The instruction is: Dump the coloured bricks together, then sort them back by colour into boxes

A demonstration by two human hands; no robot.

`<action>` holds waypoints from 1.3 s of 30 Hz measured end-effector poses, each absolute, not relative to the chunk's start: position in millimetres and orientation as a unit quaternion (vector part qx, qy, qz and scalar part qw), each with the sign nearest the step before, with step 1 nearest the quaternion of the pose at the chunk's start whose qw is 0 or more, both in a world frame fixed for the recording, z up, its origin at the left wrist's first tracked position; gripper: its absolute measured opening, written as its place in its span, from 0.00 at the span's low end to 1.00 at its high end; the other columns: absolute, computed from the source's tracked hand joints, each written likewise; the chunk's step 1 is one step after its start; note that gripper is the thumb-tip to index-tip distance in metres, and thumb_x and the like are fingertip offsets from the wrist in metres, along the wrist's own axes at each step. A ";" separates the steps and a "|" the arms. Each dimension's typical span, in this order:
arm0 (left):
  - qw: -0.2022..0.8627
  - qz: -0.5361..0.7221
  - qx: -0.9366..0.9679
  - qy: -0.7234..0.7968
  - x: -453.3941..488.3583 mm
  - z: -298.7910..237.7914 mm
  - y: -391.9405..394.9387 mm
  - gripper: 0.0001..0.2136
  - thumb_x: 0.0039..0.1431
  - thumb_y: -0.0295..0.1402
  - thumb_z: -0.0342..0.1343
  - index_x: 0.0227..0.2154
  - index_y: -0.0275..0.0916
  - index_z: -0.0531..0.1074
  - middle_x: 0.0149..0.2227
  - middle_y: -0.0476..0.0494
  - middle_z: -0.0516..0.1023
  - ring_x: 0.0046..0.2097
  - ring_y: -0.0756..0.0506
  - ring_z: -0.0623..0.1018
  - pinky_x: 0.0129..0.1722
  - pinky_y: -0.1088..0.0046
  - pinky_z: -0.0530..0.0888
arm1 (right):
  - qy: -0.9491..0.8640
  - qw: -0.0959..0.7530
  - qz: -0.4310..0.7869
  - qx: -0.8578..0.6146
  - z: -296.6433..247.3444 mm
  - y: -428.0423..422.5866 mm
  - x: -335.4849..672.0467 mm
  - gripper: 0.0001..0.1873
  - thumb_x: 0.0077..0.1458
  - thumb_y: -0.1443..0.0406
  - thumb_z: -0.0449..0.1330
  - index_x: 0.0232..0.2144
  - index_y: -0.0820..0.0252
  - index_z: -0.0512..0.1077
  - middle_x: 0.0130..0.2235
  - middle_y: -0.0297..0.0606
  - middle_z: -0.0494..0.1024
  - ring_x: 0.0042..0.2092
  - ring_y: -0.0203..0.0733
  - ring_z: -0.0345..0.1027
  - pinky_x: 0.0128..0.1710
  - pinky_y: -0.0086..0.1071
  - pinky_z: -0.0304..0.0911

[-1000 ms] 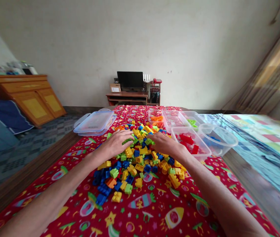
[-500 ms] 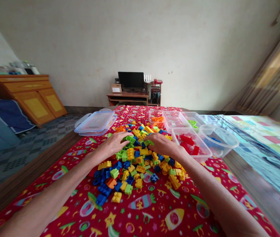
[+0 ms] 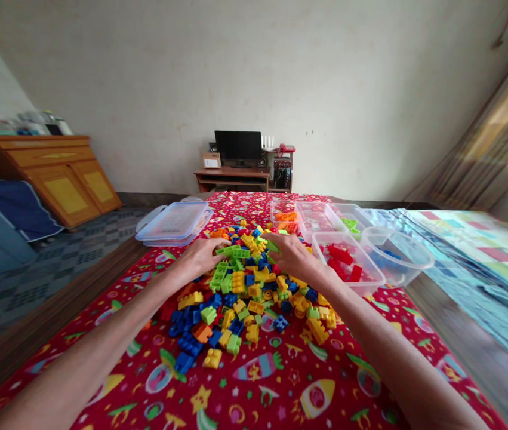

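Note:
A heap of plastic building blocks [image 3: 254, 291] in yellow, blue, green, red and orange lies on the red patterned tablecloth [image 3: 298, 382]. At the heap's left upper side, my left hand [image 3: 204, 258] has its fingers closed on a light green building block [image 3: 223, 251]. More green blocks [image 3: 239, 253] lie just beside its fingertips. On the heap's right upper side, my right hand [image 3: 290, 252] pinches another green building block [image 3: 272, 246]. My fingers partly hide both held blocks.
Clear containers stand on the right: one with red blocks [image 3: 342, 255], a round tub [image 3: 408, 254] with blue, one with orange blocks [image 3: 286, 217], one with green blocks [image 3: 351, 226]. Stacked clear lids [image 3: 175, 222] lie at left. A bed [image 3: 473, 263] adjoins the right side.
My left hand has drawn back a little to the left from the green blocks. My right hand has shifted slightly up and away, its green block with it. The containers have not moved.

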State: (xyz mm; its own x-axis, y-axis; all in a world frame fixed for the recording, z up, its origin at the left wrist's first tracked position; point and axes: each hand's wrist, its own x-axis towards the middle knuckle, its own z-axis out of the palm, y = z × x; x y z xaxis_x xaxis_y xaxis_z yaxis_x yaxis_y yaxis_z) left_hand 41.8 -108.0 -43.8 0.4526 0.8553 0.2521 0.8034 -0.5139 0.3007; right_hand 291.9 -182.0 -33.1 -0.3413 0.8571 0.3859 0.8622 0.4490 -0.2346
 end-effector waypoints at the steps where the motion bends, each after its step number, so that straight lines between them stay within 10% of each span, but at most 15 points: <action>1: 0.062 0.203 0.844 0.493 41.2 -42.2 -108.0 0.17 0.53 0.37 0.55 0.45 0.40 0.76 0.41 0.42 0.82 0.40 0.40 0.80 0.42 0.67 0.74 | -0.816 0.238 -0.003 -0.527 -32.9 -181.5 291.1 0.26 0.56 0.71 0.56 0.58 0.66 0.65 0.46 0.46 0.79 0.46 0.42 0.72 0.47 0.31 0.63; 8: 0.076 0.330 0.830 0.444 53.5 -22.9 -131.7 0.23 0.55 0.48 0.55 0.51 0.42 0.72 0.40 0.44 0.82 0.32 0.45 0.79 0.36 0.69 0.74 | -0.800 0.317 0.000 -0.509 -20.4 -186.4 285.6 0.23 0.58 0.69 0.56 0.56 0.65 0.66 0.49 0.47 0.77 0.48 0.42 0.72 0.47 0.31 0.64; 18: 0.448 0.352 0.727 0.384 78.6 -24.8 -155.2 0.44 0.43 0.48 0.65 0.61 0.35 0.55 0.33 0.45 0.80 0.36 0.43 0.80 0.36 0.67 0.75 | -0.878 0.322 0.032 -0.352 -30.2 -192.1 270.0 0.22 0.64 0.68 0.49 0.59 0.62 0.61 0.51 0.46 0.75 0.49 0.40 0.71 0.46 0.31 0.66; 28: 0.342 0.332 0.799 0.366 72.0 -28.6 -146.7 0.28 0.52 0.49 0.58 0.53 0.37 0.66 0.39 0.39 0.80 0.41 0.40 0.81 0.44 0.61 0.76 | -0.825 0.148 -0.055 -0.542 -7.1 -184.5 309.2 0.26 0.62 0.69 0.49 0.62 0.58 0.59 0.43 0.46 0.79 0.39 0.42 0.73 0.37 0.32 0.64; 35: 0.340 0.311 0.816 0.348 68.5 -20.9 -149.9 0.21 0.56 0.47 0.54 0.46 0.37 0.72 0.39 0.39 0.81 0.41 0.41 0.81 0.44 0.63 0.77 | -0.650 0.151 -0.124 -0.735 17.4 -138.6 437.1 0.25 0.58 0.68 0.52 0.58 0.60 0.65 0.50 0.51 0.76 0.49 0.49 0.71 0.43 0.35 0.62; 39: 0.335 0.303 0.823 0.346 69.3 -21.2 -151.9 0.19 0.56 0.46 0.53 0.45 0.38 0.74 0.38 0.41 0.82 0.40 0.42 0.81 0.44 0.65 0.77 | -0.595 0.142 -0.115 -0.783 22.9 -123.3 489.0 0.23 0.58 0.67 0.53 0.55 0.73 0.66 0.44 0.60 0.77 0.45 0.49 0.73 0.41 0.36 0.62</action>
